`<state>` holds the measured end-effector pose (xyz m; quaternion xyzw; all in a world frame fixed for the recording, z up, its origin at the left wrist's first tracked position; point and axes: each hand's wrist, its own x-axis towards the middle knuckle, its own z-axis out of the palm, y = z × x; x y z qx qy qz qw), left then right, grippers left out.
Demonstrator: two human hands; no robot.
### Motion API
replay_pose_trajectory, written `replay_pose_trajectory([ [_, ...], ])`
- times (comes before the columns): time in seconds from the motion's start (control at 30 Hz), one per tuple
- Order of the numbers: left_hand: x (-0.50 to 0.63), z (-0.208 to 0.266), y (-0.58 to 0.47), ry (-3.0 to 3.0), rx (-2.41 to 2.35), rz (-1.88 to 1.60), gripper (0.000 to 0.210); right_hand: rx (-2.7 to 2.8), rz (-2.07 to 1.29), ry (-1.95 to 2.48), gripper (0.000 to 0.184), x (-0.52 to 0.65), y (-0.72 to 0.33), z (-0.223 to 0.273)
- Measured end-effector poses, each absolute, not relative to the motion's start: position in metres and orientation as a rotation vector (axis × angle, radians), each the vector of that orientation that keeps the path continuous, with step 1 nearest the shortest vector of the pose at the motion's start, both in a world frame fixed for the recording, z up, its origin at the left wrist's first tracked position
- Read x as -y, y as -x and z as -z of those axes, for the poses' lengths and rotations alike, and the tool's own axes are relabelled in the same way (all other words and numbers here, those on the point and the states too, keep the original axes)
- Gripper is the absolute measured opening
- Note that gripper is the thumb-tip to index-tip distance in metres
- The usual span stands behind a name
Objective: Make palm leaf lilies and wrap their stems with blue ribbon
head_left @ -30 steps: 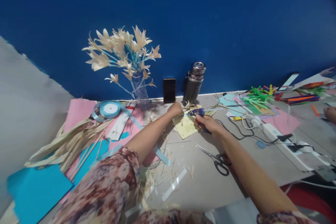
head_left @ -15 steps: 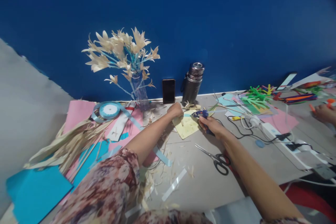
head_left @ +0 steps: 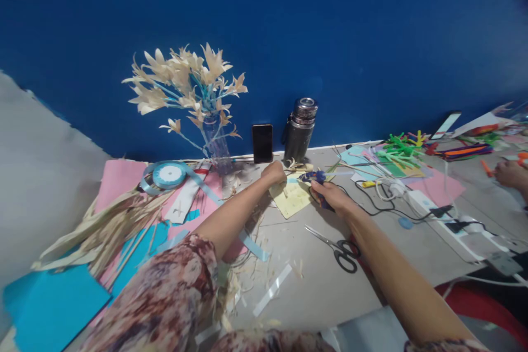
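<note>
My right hand (head_left: pixel 335 196) is wrapped round a blue hot glue gun (head_left: pixel 318 177), with a clear glue stick out of its back end. The gun's nozzle points left, over a yellow sheet of paper (head_left: pixel 291 206). At the sheet's upper left corner my left hand (head_left: pixel 274 174) is closed, its fingertips pinched; whatever it holds is hidden or too small to name. Just behind the sheet lies a pale husk piece (head_left: pixel 303 167), close to my left fingers. Below my right hand a pair of scissors (head_left: pixel 340 253) with black handles rests on the grey table (head_left: pixel 313 291).
A vase (head_left: pixel 218 151) of cream husk flowers (head_left: pixel 185 77), a phone (head_left: pixel 262 143) and a flask (head_left: pixel 300 132) stand along the blue wall. Ribbon (head_left: pixel 169 175), husks (head_left: pixel 103 225) and coloured paper lie left. A power strip (head_left: pixel 441 225) with cables sits right, near another person's hand (head_left: pixel 511 174).
The whole view has shifted slightly. Both hands keep about the same place over the yellow paper, and the glue gun is still in my right hand.
</note>
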<state>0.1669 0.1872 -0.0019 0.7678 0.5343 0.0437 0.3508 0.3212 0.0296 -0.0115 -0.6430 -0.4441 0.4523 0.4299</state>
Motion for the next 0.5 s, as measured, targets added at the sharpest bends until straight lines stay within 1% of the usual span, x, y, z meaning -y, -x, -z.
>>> replay_pose_trajectory([
  [0.2,-0.185,0.000,-0.167,-2.029,-1.459,-0.100,0.022,1.158,-1.076,1.627,0.060,-0.038,-0.318,0.019],
  [0.37,-0.184,-0.001,-0.165,-1.989,-1.423,-0.163,0.019,1.260,-0.938,1.646,0.061,-0.026,-0.326,0.011],
  [0.43,-0.182,-0.005,-0.160,-1.962,-1.370,-0.221,0.017,1.316,-0.863,1.660,0.055,-0.017,-0.327,0.006],
  [0.5,-0.178,-0.013,-0.152,-1.927,-1.294,-0.306,0.017,1.390,-0.772,1.684,0.043,-0.005,-0.326,0.002],
])
